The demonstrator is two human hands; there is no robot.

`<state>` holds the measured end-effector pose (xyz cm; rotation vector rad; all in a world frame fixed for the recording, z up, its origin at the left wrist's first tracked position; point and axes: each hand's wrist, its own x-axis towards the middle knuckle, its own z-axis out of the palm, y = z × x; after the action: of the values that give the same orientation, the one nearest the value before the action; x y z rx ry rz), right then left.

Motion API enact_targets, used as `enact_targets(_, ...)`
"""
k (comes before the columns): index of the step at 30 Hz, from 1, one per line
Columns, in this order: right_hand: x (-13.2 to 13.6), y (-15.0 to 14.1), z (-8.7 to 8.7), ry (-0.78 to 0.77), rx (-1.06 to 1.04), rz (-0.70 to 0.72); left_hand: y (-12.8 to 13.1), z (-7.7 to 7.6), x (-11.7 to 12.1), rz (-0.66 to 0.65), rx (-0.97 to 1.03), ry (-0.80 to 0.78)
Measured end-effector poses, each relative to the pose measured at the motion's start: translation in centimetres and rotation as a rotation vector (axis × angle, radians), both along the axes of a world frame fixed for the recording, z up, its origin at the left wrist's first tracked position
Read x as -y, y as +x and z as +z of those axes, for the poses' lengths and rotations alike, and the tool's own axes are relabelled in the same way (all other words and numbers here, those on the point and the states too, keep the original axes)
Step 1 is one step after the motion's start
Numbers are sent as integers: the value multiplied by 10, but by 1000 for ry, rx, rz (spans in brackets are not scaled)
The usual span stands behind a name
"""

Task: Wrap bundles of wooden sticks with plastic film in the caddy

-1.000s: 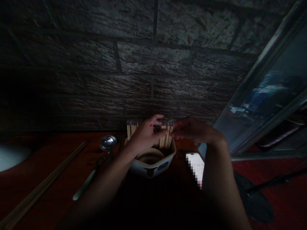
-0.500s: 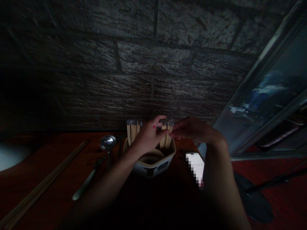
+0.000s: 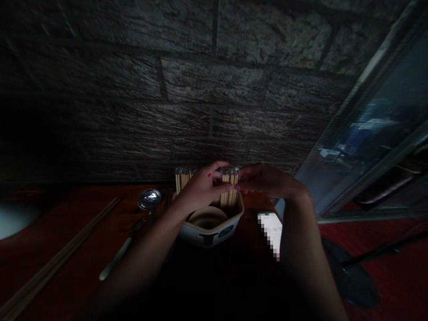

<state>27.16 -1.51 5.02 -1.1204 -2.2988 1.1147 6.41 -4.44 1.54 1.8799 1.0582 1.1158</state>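
Several plastic-wrapped chopsticks (image 3: 228,189) stand upright at the right rear of a white box with a tan rim (image 3: 235,223). My left hand (image 3: 207,185) reaches over the box, its thumb and fingers closed round the left side of these chopsticks. From the right, my right hand (image 3: 264,179) pinches the same bunch near its wrapped tops. A second bunch of wrapped chopsticks (image 3: 182,178) stands at the box's left rear, partly behind my left hand. A round bowl-like piece (image 3: 207,217) sits inside the box at the front.
A perforated metal ladle (image 3: 149,199) and a pale-handled utensil (image 3: 117,258) lie left of the box. Long wooden sticks (image 3: 63,254) cross the table's left side. A lit phone (image 3: 272,232) lies at right. A stone-block wall (image 3: 214,116) rises behind; a glass panel (image 3: 354,129) stands at right.
My right hand has shifted slightly left and closed up against the right-hand chopsticks, which now stand closer together. My left hand stays around them. The whole view has drifted a little.
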Motion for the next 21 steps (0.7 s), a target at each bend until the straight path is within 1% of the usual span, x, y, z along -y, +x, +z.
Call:
enact_targets(2,-1,0,-1,-17,-8,8,-3,2,1,-3,-20,0)
enact_targets(6,-3,1,-3,-29,-31,33,-8,5,1,60,-86,65)
enact_targets(9,-1,1,-2,-37,-32,27,-8,5,1,78,-99,108)
enact_targets(13,3,-1,3,-42,-39,3,-7,6,1,77,-92,115)
enact_targets(17,4,-3,5,-41,-53,6,-4,5,2,104,-81,120)
enact_targets(21,3,-2,4,-44,-53,-8,1,2,2,71,-13,110)
